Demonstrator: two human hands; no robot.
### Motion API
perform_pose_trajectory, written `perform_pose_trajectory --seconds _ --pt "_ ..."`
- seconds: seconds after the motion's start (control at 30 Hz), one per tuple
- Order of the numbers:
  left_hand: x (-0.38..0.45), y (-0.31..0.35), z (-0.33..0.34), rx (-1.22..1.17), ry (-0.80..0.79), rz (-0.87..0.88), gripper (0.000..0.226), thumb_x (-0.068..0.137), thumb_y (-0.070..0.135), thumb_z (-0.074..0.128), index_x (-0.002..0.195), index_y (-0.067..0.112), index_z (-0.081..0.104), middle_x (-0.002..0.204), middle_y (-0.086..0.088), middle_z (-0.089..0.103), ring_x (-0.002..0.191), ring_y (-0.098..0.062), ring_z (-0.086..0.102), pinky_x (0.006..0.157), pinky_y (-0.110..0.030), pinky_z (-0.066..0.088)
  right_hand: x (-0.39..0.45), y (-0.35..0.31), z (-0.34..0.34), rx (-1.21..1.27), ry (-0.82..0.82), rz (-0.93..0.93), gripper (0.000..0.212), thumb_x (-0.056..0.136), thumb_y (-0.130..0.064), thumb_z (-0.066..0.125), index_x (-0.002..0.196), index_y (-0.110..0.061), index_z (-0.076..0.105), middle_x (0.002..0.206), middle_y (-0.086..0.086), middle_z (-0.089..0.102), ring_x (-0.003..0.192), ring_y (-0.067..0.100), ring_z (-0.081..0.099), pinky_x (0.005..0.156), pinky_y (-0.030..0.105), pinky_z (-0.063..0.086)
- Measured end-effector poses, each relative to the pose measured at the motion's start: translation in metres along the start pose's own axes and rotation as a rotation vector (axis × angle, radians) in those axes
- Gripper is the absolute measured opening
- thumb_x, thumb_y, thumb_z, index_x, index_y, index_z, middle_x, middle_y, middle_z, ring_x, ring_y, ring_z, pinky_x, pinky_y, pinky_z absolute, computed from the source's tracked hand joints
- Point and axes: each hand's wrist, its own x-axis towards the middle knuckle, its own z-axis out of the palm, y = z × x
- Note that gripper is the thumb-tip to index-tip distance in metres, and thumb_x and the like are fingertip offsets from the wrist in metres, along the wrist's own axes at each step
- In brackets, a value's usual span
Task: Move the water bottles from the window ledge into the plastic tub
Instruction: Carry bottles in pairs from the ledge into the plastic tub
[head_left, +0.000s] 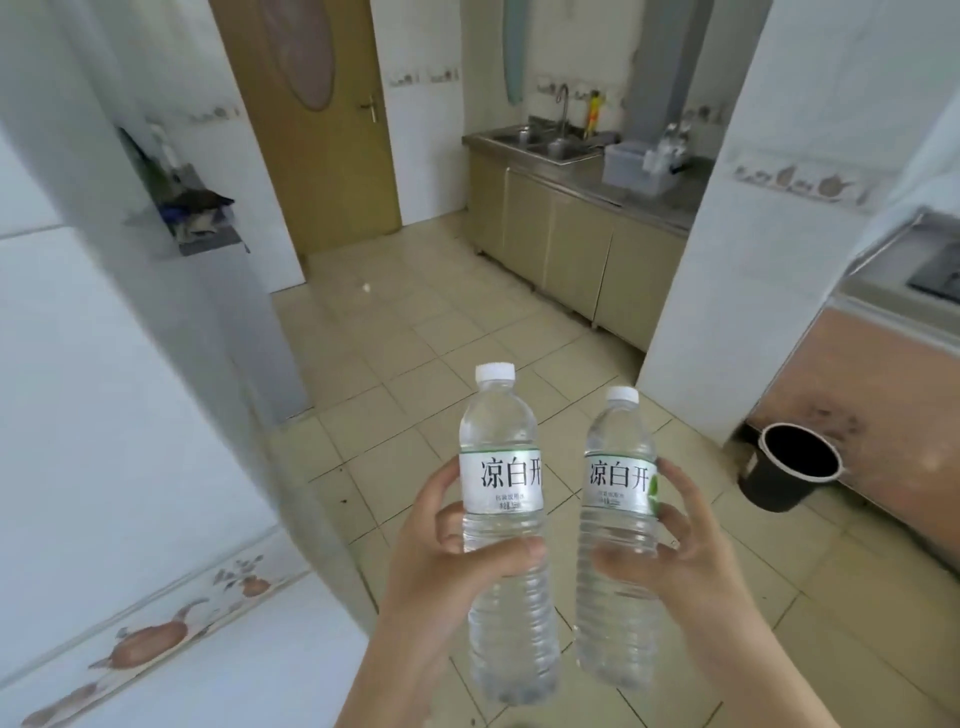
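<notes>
Both hands are raised over the tiled floor (431, 332), each grasping one water bottle, two bottles in all. Left hand (441, 566) wraps the left bottle (501, 499) below its label, thumb across the front, fingers curled behind. Its white label reads 凉白开 in large black characters; the smaller print beneath is too blurred to read. Just right of that bottle, apart from it, the right bottle (618, 519) carries the same 凉白开 label and sits upright in the right hand (685, 551), fingers around its right side. Both have white caps. Further right of the bottles, one black bucket (789, 467) stands on the floor.
</notes>
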Motion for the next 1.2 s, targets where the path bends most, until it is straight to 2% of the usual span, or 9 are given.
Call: perform_pose_trajectory --seconds 0.1,0.23,0.37,0.43,0.53,0.67,0.93,1.07,1.2 --pt "0.051 0.015 0.019 -0.001 -0.055 0.008 0.087 0.045 0.019 0.089 0.123 0.041 0.055 0.098 0.001 0.078 0.092 -0.016 0.074 0.078 -0.033 0.054 0.041 -0.014 -0.010 -0.010 0.046 -0.011 0.101 0.039 -0.007 0.088 0.115 -0.059 0.047 0.107 -0.004 0.066 0.083 0.019 0.072 0.068 0.039 0.055" --pt "0.112 0.034 0.043 0.018 -0.107 0.016 0.085 0.046 0.022 0.089 0.121 0.045 0.055 0.100 0.001 0.077 0.092 -0.016 0.074 0.081 -0.036 0.054 0.092 -0.032 -0.023 -0.005 0.094 -0.033 0.104 0.039 -0.009 0.088 0.120 -0.055 0.045 0.108 -0.005 0.066 0.085 0.016 0.071 0.067 0.038 0.055" --pt "0.162 0.050 0.066 0.016 -0.133 0.031 0.081 0.049 0.017 0.087 0.119 0.042 0.056 0.095 0.003 0.077 0.087 -0.015 0.074 0.077 -0.034 0.053 0.141 -0.044 -0.036 0.014 0.130 -0.051 0.105 0.029 -0.017 0.089 0.117 -0.057 0.047 0.109 -0.004 0.066 0.085 0.019 0.071 0.074 0.047 0.057" --pt "0.188 0.055 0.077 0.017 -0.134 0.034 0.080 0.048 0.016 0.087 0.118 0.041 0.057 0.095 0.003 0.077 0.087 -0.015 0.074 0.076 -0.032 0.051 0.168 -0.048 -0.042 0.021 0.137 -0.060 0.103 0.032 -0.013 0.089 0.116 -0.056 0.048 0.111 -0.002 0.065 0.085 0.020 0.072 0.073 0.046 0.057" --pt "0.231 0.060 0.091 0.024 -0.127 0.039 0.083 0.044 0.021 0.089 0.118 0.043 0.057 0.098 0.002 0.077 0.091 -0.017 0.073 0.079 -0.035 0.053 0.216 -0.052 -0.051 0.029 0.128 -0.074 0.100 0.035 -0.010 0.087 0.116 -0.055 0.048 0.112 -0.001 0.065 0.084 0.020 0.072 0.069 0.041 0.057" --pt "0.299 0.067 0.117 0.032 -0.090 0.049 0.086 0.040 0.026 0.089 0.118 0.044 0.057 0.098 0.001 0.077 0.092 -0.019 0.073 0.085 -0.043 0.055 0.290 -0.058 -0.066 0.042 0.104 -0.087 0.104 0.031 -0.017 0.088 0.120 -0.053 0.048 0.113 0.002 0.064 0.087 0.024 0.071 0.071 0.046 0.058" --pt "0.433 0.104 0.180 0.010 -0.039 0.056 0.092 0.038 0.028 0.088 0.122 0.042 0.055 0.100 0.002 0.077 0.091 -0.016 0.073 0.076 -0.035 0.052 0.444 -0.094 -0.103 0.054 0.046 -0.103 0.102 0.032 -0.019 0.086 0.120 -0.054 0.047 0.111 0.001 0.065 0.085 0.018 0.071 0.064 0.035 0.056" --pt "0.493 0.122 0.205 0.014 -0.035 0.054 0.088 0.037 0.028 0.087 0.118 0.045 0.056 0.099 0.005 0.077 0.086 -0.011 0.074 0.070 -0.030 0.050 0.508 -0.109 -0.115 0.037 0.047 -0.116 0.100 0.033 -0.020 0.086 0.119 -0.054 0.048 0.110 0.001 0.065 0.086 0.018 0.071 0.064 0.033 0.056" --pt "0.554 0.134 0.220 0.020 -0.038 0.052 0.091 0.034 0.031 0.088 0.118 0.045 0.057 0.100 0.005 0.076 0.089 -0.014 0.074 0.072 -0.032 0.052 0.567 -0.119 -0.123 0.039 0.062 -0.124 0.095 0.034 -0.017 0.086 0.113 -0.056 0.051 0.109 0.001 0.066 0.084 0.018 0.071 0.061 0.029 0.056"
